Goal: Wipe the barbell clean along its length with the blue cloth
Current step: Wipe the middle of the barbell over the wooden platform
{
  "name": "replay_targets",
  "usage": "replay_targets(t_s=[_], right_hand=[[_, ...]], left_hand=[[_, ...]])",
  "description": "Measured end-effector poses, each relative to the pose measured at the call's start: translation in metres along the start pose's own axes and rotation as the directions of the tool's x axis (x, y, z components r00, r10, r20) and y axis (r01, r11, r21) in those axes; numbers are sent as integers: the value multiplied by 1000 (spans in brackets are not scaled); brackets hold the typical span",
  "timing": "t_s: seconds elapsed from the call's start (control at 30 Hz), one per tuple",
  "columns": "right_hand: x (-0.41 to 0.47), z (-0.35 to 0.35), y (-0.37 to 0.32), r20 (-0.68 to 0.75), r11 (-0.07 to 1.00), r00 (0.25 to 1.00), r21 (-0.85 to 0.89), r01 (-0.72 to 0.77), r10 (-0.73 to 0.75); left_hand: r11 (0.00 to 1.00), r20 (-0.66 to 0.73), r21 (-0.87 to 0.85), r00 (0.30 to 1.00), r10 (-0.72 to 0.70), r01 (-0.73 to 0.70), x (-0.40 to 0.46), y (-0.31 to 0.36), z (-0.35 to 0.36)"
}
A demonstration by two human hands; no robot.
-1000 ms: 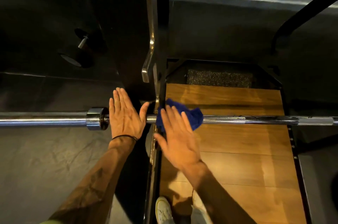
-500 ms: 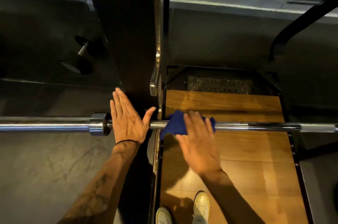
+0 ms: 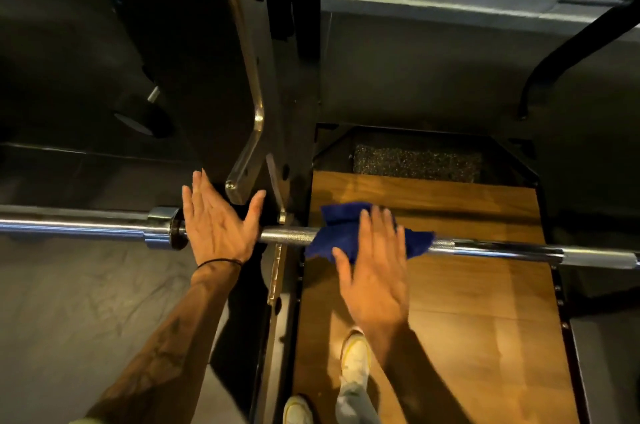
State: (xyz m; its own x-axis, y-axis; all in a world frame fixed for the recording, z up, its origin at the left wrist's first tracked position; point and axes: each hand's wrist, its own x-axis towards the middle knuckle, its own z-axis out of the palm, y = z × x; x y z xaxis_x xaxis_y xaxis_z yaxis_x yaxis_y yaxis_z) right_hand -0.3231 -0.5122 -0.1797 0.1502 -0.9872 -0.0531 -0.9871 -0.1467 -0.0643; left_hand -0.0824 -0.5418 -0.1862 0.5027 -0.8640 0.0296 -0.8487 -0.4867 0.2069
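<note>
Right hand [image 3: 375, 271] flat, pressing blue cloth [image 3: 346, 233] onto barbell [image 3: 291, 236].

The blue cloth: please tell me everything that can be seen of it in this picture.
The dark blue, soft-looking cloth is crumpled and draped over the horizontal, shiny chrome barbell, above the brown wooden platform. It hides a short stretch of the bar beside the knurled part. The right hand presses on it with straight, flat fingers. Its edges stick out on both sides of the hand. The left hand does not touch it.

head view, steeply downward, close over hands [image 3: 298, 250]
</note>
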Motion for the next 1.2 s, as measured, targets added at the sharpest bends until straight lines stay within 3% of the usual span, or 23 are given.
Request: replay_targets(t_s=[0.07,0.1,0.17,0.23,0.3,0.4,0.47,0.53,0.6,0.67,0.73,0.83,0.9,0.93,1.0,1.07,1.1,1.13,1.2], right_hand=[[-2,-4,-29,-2,985,990,99,-141,142],[-5,-4,-46,0,981,993,152,-116,118],[-14,-2,-65,-1,981,995,166,102,-104],[-12,3,-44,0,950,953,74,302,-303],[-9,7,-5,-19,942,942,26,335,-335],[-14,5,37,-71,986,988,84,146,-140],[-23,0,17,-79,985,993,156,-75,88],[-31,0,-31,-23,967,986,200,-159,167],[-40,4,-71,-43,980,998,191,49,-41],[-39,9,-65,-49,951,956,99,294,-290],[-35,6,-29,-16,935,939,85,345,-345],[-33,1,13,-48,986,997,155,69,-62],[-29,-5,-7,-49,972,990,201,-121,133],[-24,-5,-27,-41,969,987,204,-143,154],[-19,-9,-67,-18,984,1000,176,20,-17],[-17,-9,-72,-17,947,949,69,314,-314],[-15,-8,-58,-10,918,918,17,396,-396],[-14,-5,-38,-19,905,905,1,424,-424],[-18,-1,1,-50,951,952,51,304,-302]], left_hand=[[999,15,-17,999,-42,42,-2,3,-2],[998,31,-23,998,-52,52,-2,6,-3],[997,27,-36,998,-62,63,-3,11,-9],[997,-1,-66,999,-45,45,-7,14,-14],[996,-20,-89,1000,-9,8,-18,11,-20],[991,19,-90,995,98,-96,-56,6,-25],[965,76,-104,966,247,-239,-85,6,-22],[937,157,-115,926,345,-329,-106,5,-18],[926,201,-139,906,372,-350,-115,-1,-16],[915,220,-173,892,396,-364,-118,-8,-19],[907,225,-219,886,406,-360,-116,-10,-24],[904,223,-288,896,384,-316,-104,-1,-26],[899,205,-345,913,351,-268,-96,6,-25],[892,192,-373,920,343,-254,-93,8,-25],[864,165,-441,925,343,-242,-86,6,-25],[832,140,-468,905,402,-297,-78,-3,-25],[820,134,-451,882,453,-352,-76,-8,-24],[814,137,-416,857,497,-405,-75,-12,-23],[833,186,-320,833,522,-451,-75,-12,-22]])
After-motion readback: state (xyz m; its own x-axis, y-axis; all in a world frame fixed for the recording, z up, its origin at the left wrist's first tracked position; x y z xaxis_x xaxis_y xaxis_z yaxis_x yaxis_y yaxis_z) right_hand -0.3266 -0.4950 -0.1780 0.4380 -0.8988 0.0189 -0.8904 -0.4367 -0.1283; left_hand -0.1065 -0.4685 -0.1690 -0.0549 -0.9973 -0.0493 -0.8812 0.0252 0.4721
